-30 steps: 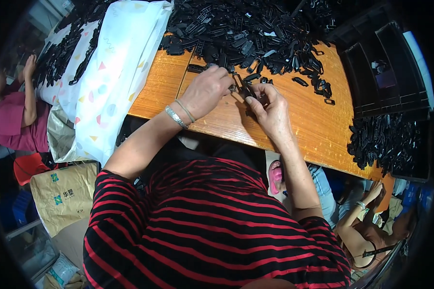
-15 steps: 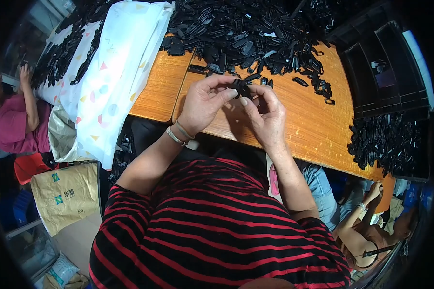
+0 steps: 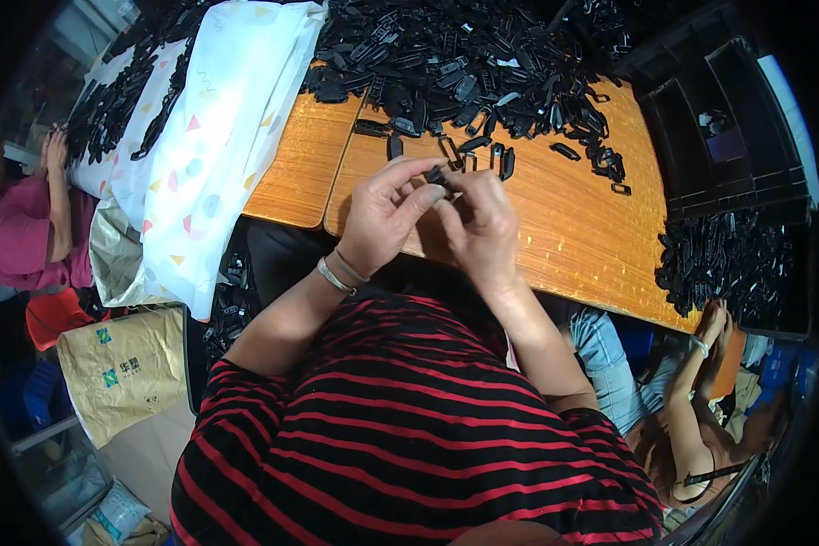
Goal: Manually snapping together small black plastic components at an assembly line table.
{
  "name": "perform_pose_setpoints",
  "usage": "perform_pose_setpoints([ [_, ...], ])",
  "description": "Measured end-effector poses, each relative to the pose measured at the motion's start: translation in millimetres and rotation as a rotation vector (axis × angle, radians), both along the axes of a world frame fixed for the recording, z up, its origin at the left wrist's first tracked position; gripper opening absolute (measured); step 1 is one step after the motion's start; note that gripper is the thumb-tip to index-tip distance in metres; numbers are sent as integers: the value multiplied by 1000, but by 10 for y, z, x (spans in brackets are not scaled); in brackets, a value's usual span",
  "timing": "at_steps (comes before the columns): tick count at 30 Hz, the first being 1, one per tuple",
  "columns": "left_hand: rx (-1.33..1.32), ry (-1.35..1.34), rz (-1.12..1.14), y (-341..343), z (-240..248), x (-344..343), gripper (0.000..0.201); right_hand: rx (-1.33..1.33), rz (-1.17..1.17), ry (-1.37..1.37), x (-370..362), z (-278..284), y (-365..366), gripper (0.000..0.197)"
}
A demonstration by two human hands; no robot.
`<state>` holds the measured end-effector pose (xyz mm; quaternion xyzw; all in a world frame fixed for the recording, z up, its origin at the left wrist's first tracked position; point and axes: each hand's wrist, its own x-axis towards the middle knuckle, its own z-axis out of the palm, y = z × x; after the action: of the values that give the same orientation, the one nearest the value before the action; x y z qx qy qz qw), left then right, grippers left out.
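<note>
The left hand [image 3: 382, 217] pinches a small black plastic part [image 3: 436, 176] between its thumb and fingertips, above the near side of a wood-grain tabletop [image 3: 555, 227]. The right hand [image 3: 484, 226] meets it from the other side, thumb and forefinger drawn close together at the part's right end (whether they grip it too or only touch it, I cannot tell, since the fingers cover much of it). A pale bracelet [image 3: 335, 276] circles the left wrist. Just beyond the fingers lie a few loose pieces, among them a slim open rectangular frame [image 3: 449, 152] and a dark oblong piece [image 3: 395, 148]; past these spreads a dense pile of black plastic parts [image 3: 455, 68]. To the left, a white plastic sheet [image 3: 214, 127] printed with coloured shapes hangs over the table's side. To the right stands a black crate [image 3: 651, 100], with a second heap of black parts [image 3: 723, 264] near it. A co-worker's hands [image 3: 714, 318] are at that heap's lower edge, and at far left another person in a maroon top [image 3: 41, 223] reaches toward more black pieces [image 3: 109, 114].
</note>
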<state>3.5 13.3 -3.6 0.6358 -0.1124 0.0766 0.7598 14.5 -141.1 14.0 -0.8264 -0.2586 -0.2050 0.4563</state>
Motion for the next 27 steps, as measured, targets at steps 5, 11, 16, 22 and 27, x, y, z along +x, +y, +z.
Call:
perform_pose_setpoints([
  [5,-68,278,19,-20,103,-246,18,76,-61,166,-162,-124,121,45],
  [11,40,95,-52,125,191,-396,28,149,170,271,-399,-57,339,47],
  [16,210,299,-54,668,213,-599,24,-100,310,362,-328,14,247,41],
  [22,1396,115,268,1399,469,-976,21,-527,49,164,13,213,-544,33],
  [27,1083,-130,340,867,368,-252,18,-700,-18,172,132,144,-640,27],
])
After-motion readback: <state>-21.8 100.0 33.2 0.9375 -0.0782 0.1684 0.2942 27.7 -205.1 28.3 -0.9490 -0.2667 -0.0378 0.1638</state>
